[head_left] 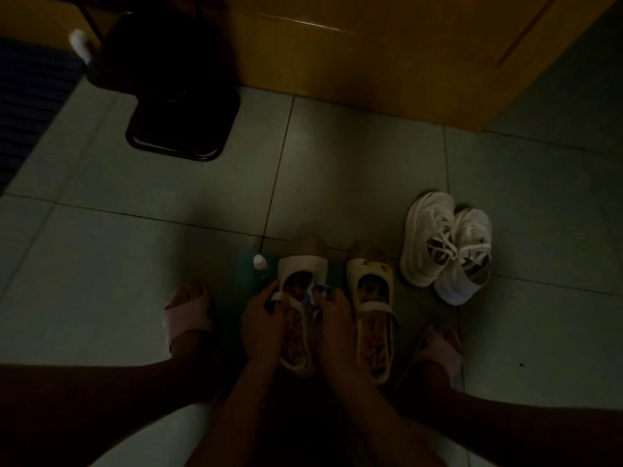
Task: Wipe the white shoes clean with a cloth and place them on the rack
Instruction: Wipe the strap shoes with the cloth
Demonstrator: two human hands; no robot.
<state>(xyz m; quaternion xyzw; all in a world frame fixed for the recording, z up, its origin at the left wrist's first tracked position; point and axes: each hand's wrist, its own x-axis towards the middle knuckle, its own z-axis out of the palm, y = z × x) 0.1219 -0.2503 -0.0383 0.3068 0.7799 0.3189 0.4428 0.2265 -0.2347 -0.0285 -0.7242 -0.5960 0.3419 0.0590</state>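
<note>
Two white strap shoes with patterned insoles stand side by side on the tiled floor, the left shoe (300, 274) and the right shoe (371, 291). My left hand (264, 318) grips the left shoe's strap and side. My right hand (333, 318) pinches a crumpled white and blue cloth (315, 293) against that shoe's inner edge. A pair of white lace-up sneakers (445, 244) sits to the right, apart from my hands.
A small bottle with a pale cap (260, 262) stands on a green mat (246, 274) left of the shoes. My feet in pink slippers (187, 315) flank the shoes. A dark stool (182, 129) and a wooden door (371, 62) lie beyond.
</note>
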